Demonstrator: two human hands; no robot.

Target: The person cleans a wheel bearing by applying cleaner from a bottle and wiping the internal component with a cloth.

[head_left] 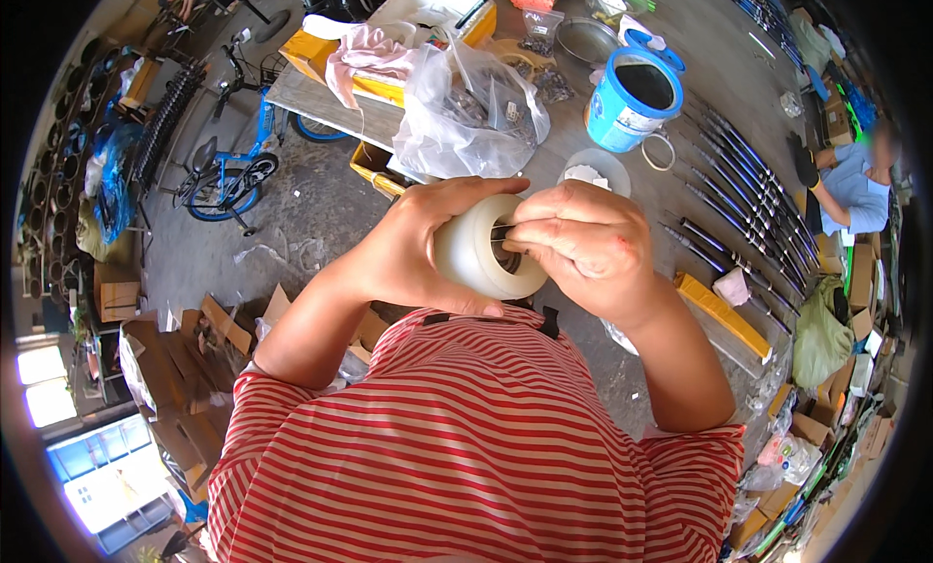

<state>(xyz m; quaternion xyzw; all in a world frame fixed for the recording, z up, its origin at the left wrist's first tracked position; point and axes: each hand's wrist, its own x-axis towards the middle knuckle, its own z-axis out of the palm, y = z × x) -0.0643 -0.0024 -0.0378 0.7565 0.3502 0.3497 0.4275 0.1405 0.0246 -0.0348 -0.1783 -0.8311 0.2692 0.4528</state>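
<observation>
My left hand (406, 242) is wrapped around a thick white cylinder (466, 250), which looks like a roll or spool with a round hole in its end. The cylinder is held tilted in front of my chest, its hole turned toward my right hand. At that hole, the fingers of my right hand (583, 240) are pinched together. Thin dark slivers show at their tips, too small to name. Something brownish lies inside the hole, partly hidden by the fingers.
Ahead is a table with a clear plastic bag (466, 116), a yellow box (389, 85) and a blue bucket (632, 102). Fishing rods (748, 189) lie in rows at the right, near another person (855, 189). A blue bicycle (228, 170) stands left; cardboard boxes (175, 388) are piled lower left.
</observation>
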